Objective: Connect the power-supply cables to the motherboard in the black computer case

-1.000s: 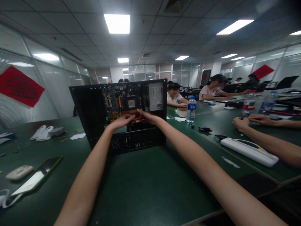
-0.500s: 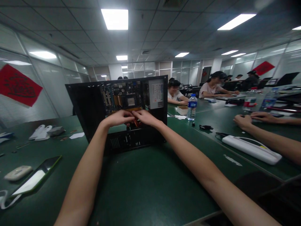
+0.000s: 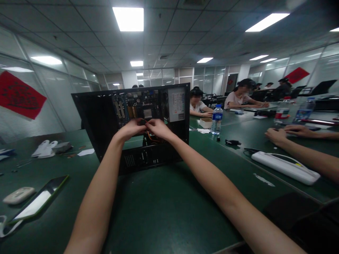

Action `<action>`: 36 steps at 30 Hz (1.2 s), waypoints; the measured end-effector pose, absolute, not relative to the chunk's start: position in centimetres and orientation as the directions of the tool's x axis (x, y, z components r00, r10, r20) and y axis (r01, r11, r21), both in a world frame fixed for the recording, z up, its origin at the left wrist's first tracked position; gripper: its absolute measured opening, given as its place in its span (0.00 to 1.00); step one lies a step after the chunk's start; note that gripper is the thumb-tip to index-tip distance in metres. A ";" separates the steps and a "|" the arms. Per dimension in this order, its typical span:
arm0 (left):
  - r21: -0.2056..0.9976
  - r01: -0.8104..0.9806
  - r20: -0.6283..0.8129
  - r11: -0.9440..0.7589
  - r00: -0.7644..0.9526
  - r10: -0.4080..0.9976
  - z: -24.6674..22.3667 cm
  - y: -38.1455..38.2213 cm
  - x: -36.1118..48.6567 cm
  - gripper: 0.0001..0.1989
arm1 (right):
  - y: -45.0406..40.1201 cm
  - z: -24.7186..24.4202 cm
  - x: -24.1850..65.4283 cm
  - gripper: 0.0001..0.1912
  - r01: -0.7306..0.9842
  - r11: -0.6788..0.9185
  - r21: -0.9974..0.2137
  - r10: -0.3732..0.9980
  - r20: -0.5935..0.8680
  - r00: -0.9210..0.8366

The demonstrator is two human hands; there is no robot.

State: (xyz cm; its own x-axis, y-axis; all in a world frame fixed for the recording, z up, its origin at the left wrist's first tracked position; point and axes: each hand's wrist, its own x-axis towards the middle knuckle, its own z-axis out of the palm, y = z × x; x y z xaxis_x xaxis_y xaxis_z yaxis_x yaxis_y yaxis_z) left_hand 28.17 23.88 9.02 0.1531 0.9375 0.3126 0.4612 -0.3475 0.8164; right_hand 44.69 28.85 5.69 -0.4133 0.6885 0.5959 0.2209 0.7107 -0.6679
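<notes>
A black computer case (image 3: 91, 120) stands on the green table with its open side toward me. Inside it are a motherboard (image 3: 147, 113) and, at upper right, a power supply (image 3: 175, 106) with a white label. My left hand (image 3: 131, 129) and my right hand (image 3: 159, 129) meet at the fingertips in front of the motherboard's lower part. Both are closed in a pinch around thin power supply wires (image 3: 151, 137), coloured orange, red and black, which hang below the fingers. The exact wire ends are hidden by my fingers.
On the left lie a phone (image 3: 39, 199), a pale rounded case (image 3: 19, 195) and white items (image 3: 44, 149). To the right are a water bottle (image 3: 217, 120), a small box (image 3: 206, 122) and a white power strip (image 3: 284, 167). A co-worker's hands (image 3: 278, 135) rest nearby.
Both hands have shifted slightly up and left, with fingertips closer together. More of the orange wires shows below them. The case looks almost unmoved.
</notes>
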 end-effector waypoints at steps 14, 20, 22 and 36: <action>0.868 0.430 0.114 -0.248 0.313 0.943 7.7 25.2 26.4 0.18 | 29.1 3.3 44.9 0.16 -0.001 0.403 -0.915 0.791 0.349 -0.503; 0.872 0.449 0.085 -0.196 0.255 0.963 7.5 25.6 25.9 0.19 | 28.9 3.3 44.9 0.10 -0.010 0.371 -0.929 0.823 0.333 -0.459; 0.882 0.439 0.068 -0.170 0.238 0.969 7.4 25.9 25.8 0.19 | 28.7 3.5 44.9 0.10 0.007 0.364 -0.931 0.837 0.324 -0.442; 0.943 0.270 0.156 -0.195 0.159 0.975 6.3 27.0 26.4 0.25 | 29.4 3.3 45.2 0.06 -0.070 0.291 -0.954 0.880 0.296 -0.371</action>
